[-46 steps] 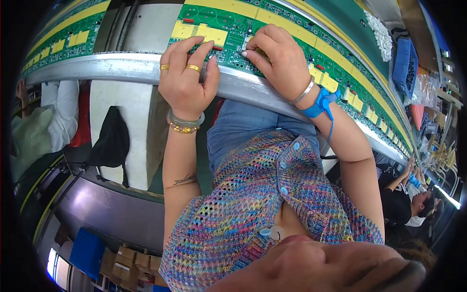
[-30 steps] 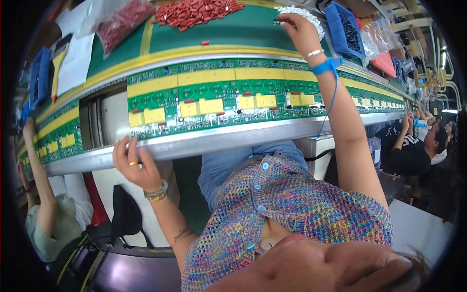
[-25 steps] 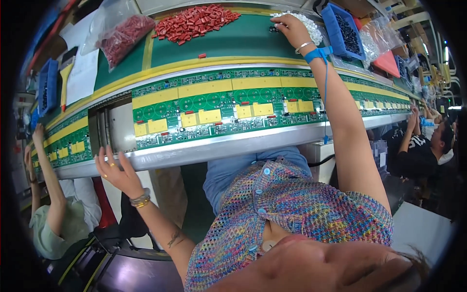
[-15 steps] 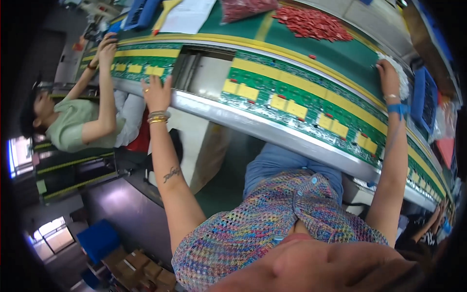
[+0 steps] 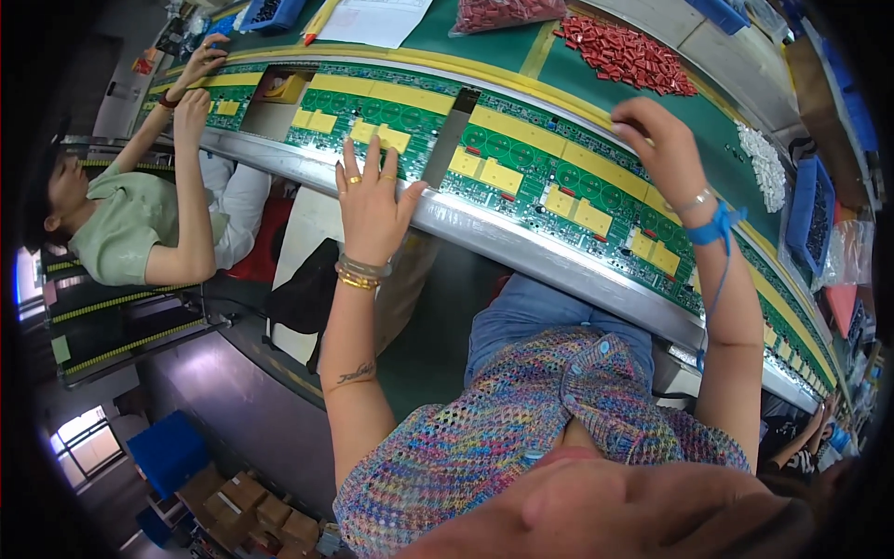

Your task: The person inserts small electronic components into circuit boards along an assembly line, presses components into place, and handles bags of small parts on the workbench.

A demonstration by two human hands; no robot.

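My left hand (image 5: 377, 205) lies with spread fingers on the front edge of a green circuit board (image 5: 368, 91) with yellow parts. A second circuit board (image 5: 549, 149), bearing yellow blocks and small red pieces, sits just to the right across a narrow dark gap. Over that board's far edge hovers my right hand (image 5: 659, 154), its fingers curled in and pinched; whatever may be between them is too small to make out. A blue band (image 5: 717, 225) circles my right wrist. Both boards rest along a metal rail (image 5: 503, 228).
Beyond the boards lie a heap of red pieces (image 5: 626, 58), a bag of red pieces (image 5: 507, 13) and a heap of white pieces (image 5: 764, 172). A blue bin (image 5: 808, 219) of dark parts stands at right. At left, a co-worker's hand (image 5: 197, 63) is over the line.
My left hand and the board under it have moved right, narrowing the gap between the boards. My right hand has left the white heap and come left over the second board.
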